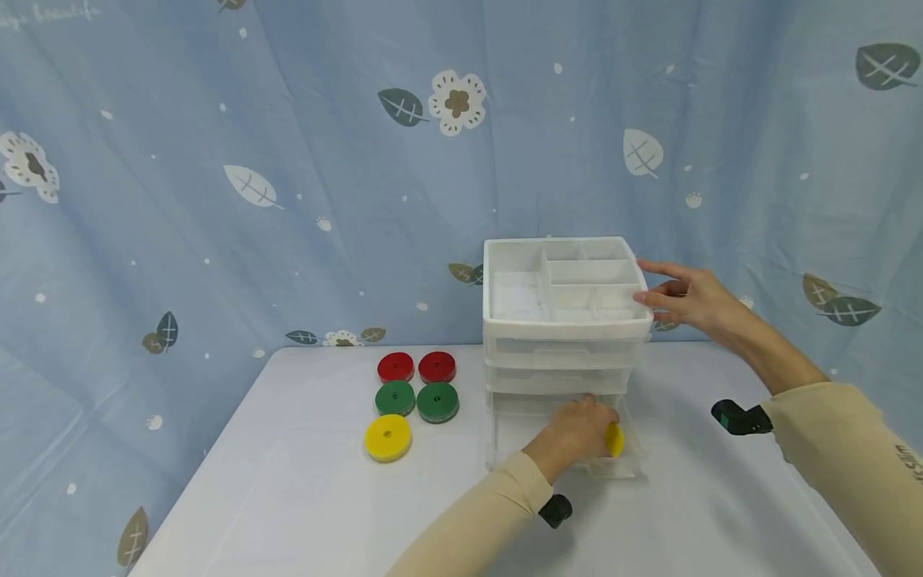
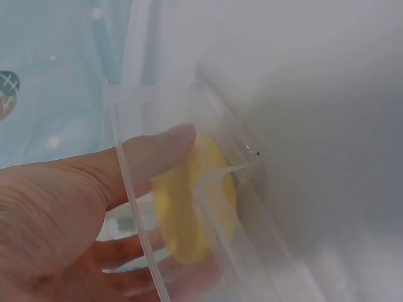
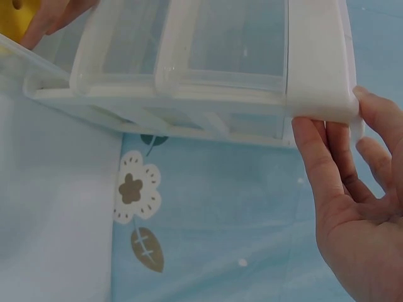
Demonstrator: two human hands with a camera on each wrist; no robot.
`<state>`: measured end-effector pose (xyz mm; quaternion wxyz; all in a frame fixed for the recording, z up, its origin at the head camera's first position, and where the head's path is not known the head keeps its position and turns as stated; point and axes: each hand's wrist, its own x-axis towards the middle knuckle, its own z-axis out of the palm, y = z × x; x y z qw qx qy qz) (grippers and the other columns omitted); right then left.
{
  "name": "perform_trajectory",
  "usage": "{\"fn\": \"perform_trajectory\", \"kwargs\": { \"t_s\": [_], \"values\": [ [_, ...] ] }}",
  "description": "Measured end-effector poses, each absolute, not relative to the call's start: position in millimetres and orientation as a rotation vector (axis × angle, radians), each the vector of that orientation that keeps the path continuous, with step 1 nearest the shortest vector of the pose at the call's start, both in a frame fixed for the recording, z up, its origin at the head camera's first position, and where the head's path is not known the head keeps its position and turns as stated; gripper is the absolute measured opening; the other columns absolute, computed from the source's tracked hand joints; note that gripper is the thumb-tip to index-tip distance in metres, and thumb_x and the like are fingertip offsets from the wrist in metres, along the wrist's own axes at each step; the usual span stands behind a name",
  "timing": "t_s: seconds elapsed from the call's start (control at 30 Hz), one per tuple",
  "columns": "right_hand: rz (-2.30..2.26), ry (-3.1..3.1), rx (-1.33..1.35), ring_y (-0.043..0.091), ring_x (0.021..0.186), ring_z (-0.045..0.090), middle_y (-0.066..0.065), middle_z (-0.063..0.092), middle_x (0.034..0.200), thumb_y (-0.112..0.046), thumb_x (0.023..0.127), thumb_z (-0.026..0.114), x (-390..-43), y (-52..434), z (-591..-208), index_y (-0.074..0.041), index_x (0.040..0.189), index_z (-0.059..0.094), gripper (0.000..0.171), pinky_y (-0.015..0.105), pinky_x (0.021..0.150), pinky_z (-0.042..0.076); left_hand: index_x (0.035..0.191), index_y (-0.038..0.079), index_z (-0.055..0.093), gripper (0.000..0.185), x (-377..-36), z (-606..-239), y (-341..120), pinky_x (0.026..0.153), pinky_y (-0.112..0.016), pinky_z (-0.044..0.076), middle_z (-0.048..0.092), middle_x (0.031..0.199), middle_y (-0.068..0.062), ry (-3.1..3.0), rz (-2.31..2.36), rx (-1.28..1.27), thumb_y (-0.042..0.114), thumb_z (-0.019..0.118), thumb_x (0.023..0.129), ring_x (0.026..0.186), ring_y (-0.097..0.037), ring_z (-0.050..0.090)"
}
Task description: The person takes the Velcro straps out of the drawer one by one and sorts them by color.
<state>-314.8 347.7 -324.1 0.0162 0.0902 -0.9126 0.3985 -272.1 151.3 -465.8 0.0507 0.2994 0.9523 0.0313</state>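
On a white table [image 1: 303, 481] in front of a blue curtain printed with leaves and flowers [image 1: 216, 160], a white translucent plastic drawer unit with a divided tray on top [image 1: 562, 320] stands toward the back, at about 1 o'clock from the table's middle. Its bottom clear plastic drawer [image 1: 627, 465] is pulled out toward the person.

The person's left hand [image 1: 573, 437] reaches into that open drawer and holds a yellow round disc [image 1: 614, 439]. In the left wrist view the thumb [image 2: 151, 157] lies across the disc's face and the other fingers [image 2: 126, 251] curl beneath it, so the disc is pinched between them, standing on edge just inside the drawer's clear front wall. The disc sits at the hand's 3 o'clock in the head view, near the drawer's right side.

The right hand [image 1: 688, 298] is at 3 o'clock of the drawer unit, its fingers straight and slightly spread, with the fingertips [image 3: 312, 135] touching the right edge of the white top tray; the thumb rests against the tray's corner. It grips nothing.

At 9 o'clock of the drawer unit, five more discs lie flat on the table in close rows: two red discs [image 1: 417, 367] at the back, two green discs [image 1: 416, 400] just in front of them, and a single yellow disc [image 1: 388, 437] nearest the person, below the left green one.
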Motion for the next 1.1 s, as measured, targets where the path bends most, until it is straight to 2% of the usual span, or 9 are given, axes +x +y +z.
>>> {"fn": "perform_trajectory", "kwargs": {
  "t_s": [0.37,0.6,1.1],
  "values": [
    [1.253,-2.842,0.251,0.012,0.09,0.07,0.024,0.056,0.127,-0.049,0.091,0.064,-315,347,-323,-0.021,0.157,0.024,0.082,0.026,0.074,0.059,0.126,0.036,0.064,0.046,-272,-466,150,0.085,-0.021,0.048,0.061,0.11,0.01,2.879,0.115,0.901,0.036,0.079,0.083,0.096,-0.007,0.053],
    [1.256,-2.849,0.245,0.009,0.091,0.068,0.022,0.056,0.126,-0.05,0.09,0.065,-315,347,-323,-0.021,0.157,0.024,0.083,0.026,0.076,0.059,0.128,0.034,0.064,0.048,-272,-466,146,0.083,-0.019,0.048,0.061,0.11,0.009,2.887,0.14,0.925,0.036,0.079,0.082,0.093,-0.007,0.054],
    [1.223,-2.854,0.271,0.016,0.096,0.067,0.023,0.056,0.127,-0.05,0.091,0.063,-314,348,-325,-0.022,0.157,0.023,0.082,0.029,0.077,0.059,0.127,0.033,0.064,0.051,-270,-457,136,0.078,-0.018,0.046,0.061,0.108,0.01,2.899,0.193,0.938,0.039,0.081,0.079,0.092,-0.005,0.053]
  ]
}}
